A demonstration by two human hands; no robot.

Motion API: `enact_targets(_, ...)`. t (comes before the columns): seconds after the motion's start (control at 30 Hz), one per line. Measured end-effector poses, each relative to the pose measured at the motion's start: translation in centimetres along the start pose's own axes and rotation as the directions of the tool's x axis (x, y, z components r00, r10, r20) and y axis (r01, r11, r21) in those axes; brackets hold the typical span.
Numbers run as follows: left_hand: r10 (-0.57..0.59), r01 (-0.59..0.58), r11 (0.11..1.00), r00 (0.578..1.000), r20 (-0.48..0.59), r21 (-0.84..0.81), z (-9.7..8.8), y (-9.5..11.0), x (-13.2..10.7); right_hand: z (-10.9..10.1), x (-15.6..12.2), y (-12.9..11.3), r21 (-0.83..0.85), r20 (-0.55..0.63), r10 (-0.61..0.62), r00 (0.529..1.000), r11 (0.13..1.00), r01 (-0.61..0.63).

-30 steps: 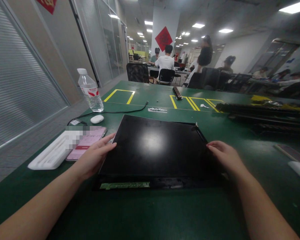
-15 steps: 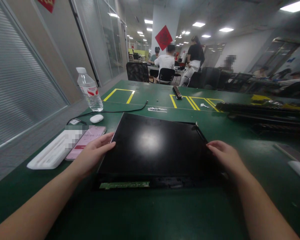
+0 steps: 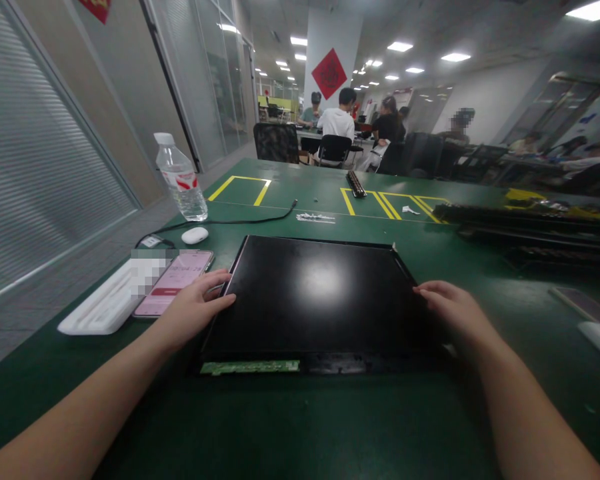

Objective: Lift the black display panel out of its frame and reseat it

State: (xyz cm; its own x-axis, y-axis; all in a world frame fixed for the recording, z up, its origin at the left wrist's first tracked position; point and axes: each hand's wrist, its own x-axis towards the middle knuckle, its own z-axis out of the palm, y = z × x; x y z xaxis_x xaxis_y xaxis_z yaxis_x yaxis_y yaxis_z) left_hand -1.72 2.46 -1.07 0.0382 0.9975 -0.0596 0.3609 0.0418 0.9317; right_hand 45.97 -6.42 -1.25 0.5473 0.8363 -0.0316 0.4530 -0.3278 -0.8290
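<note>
A glossy black display panel (image 3: 310, 300) lies within a black frame (image 3: 370, 363) on the green table. Along the near side, a narrow green circuit board (image 3: 250, 367) shows at the left. My left hand (image 3: 200, 303) grips the panel's left edge, thumb on top and fingers at the side. At the right edge, my right hand (image 3: 447, 303) is closed in a pinch; some of its fingers are hidden underneath. A bright light reflection covers the middle of the panel.
Left of the panel are a phone (image 3: 173, 283), a white tray (image 3: 105, 300), a white earbud case (image 3: 195, 235), a black cable (image 3: 250, 221) and a water bottle (image 3: 181, 180). Dark strips (image 3: 520, 223) lie at the right. People (image 3: 337, 120) sit beyond the table (image 3: 300, 420).
The panel's far and left side has come down, lying flatter in the frame, whose far edge now shows. My left hand has moved slightly right with it; my right hand stays at the edge.
</note>
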Motion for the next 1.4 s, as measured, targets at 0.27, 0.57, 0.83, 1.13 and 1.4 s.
enact_targets(0.27,0.051,-0.052,0.998,0.998,0.025,0.042,-0.1,-1.1,0.5,0.1,-0.3,0.0,0.057,0.009,0.027,1.0,0.998,-0.027)
enact_targets(0.57,0.082,-0.089,0.986,0.995,0.056,0.143,-0.2,-1.8,0.9,-0.1,-0.1,-0.6,0.011,0.021,0.087,0.996,0.996,-0.087)
enact_targets(0.83,0.09,-0.109,0.963,0.992,0.087,0.247,-0.3,-1.9,1.0,0.0,-0.4,-0.4,0.037,0.016,0.059,0.998,0.998,-0.059)
enact_targets(1.13,0.183,-0.24,0.876,0.968,0.171,0.418,-0.6,-1.5,0.7,0.0,0.1,-0.3,-0.199,-0.034,-0.056,0.998,0.979,0.048)
enact_targets(1.4,0.272,-0.49,0.712,0.853,0.446,0.504,-2.0,-0.9,-0.3,0.1,0.2,0.1,-0.267,-0.056,-0.075,0.996,0.962,0.057)
